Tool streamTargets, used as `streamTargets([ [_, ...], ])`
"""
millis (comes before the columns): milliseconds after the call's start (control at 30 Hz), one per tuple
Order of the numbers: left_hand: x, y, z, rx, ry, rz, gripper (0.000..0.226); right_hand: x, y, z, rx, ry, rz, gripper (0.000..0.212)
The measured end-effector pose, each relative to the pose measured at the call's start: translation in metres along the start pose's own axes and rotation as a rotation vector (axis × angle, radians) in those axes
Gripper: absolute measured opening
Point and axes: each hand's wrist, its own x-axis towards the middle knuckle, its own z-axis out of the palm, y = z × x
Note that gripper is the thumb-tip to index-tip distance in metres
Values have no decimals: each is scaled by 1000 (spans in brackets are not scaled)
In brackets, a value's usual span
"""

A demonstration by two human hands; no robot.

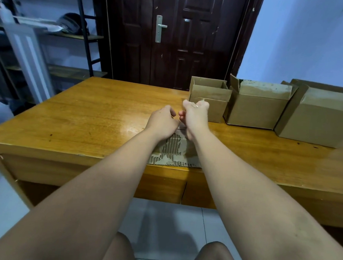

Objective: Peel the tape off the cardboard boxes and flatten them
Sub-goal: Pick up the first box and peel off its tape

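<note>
Right hand (195, 113): raised, fingers clenched round a small clear glinting scrap, taken to be tape (194, 105); too small to be sure. Left hand (163, 120): just left of it, fingers curled, thumb tip near the right fingers. Whether it pinches a strand of the tape or nothing: cannot tell.

Both hands hover over the far end of the flat cardboard (175, 150). That sheet lies on the desk (78, 115) between the forearms, its near edge at the desk's near lip. Top liner torn in patches, flutes exposed.

Risks (judgement):
- Tape clings to the fingers. Shaking it loose could swing the right hand into the small box (210, 96), which stands just beyond and right of the flat cardboard, close behind the fist.
- The flat cardboard sits at the lip, so a forearm dragged toward the body could slide it off to the floor.
- Any strip left on it, pulled steeply, would likely tear more liner. No remaining strip is visible.

Edges and room:
- Left of the flat cardboard, open wood runs to the desk's left edge: the best side for setting things down.
- Right of it, room is tighter. Past the small box stand the middle box (257, 108), then the large box (316, 117), close together, all upright with flaps open and not yet flattened.
- Beyond it, a short strip of wood reaches the far edge.
</note>
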Motion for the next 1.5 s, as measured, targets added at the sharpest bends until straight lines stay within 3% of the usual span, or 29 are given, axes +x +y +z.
streamTargets([
  [100,1,0,1,-3,9,-6,28,1,4,1,-74,44,-102,10],
  [300,2,-2,2,23,34,9,30,-1,3,3,-73,33,-91,33],
  [433,1,-1,3,65,44,24,26,-3,3,6,-121,-15,-106,9],
  [467,2,-1,3,70,44,28,25,-4,2,7,-142,-39,-103,12],
  [567,1,-1,3,69,37,29,20,-3,5,8,-203,-79,-168,49],
  [633,1,-1,3,73,37,29,18,-2,6,10,-251,-69,-205,57],
  [800,1,0,2,74,42,25,19,2,6,12,-315,-53,-238,33],
  [1000,2,1,1,-49,60,-39,21,1,9,11,-281,-65,-153,5],
  [1133,2,1,-3,-156,66,-61,20,4,8,5,-214,-53,-131,26],
  [1367,-3,-5,-3,-425,64,-7,43,-3,9,5,-287,-29,-251,26],
  [1500,-3,-9,-9,-553,7,-26,31,-7,9,7,-378,-3,-288,35],
])
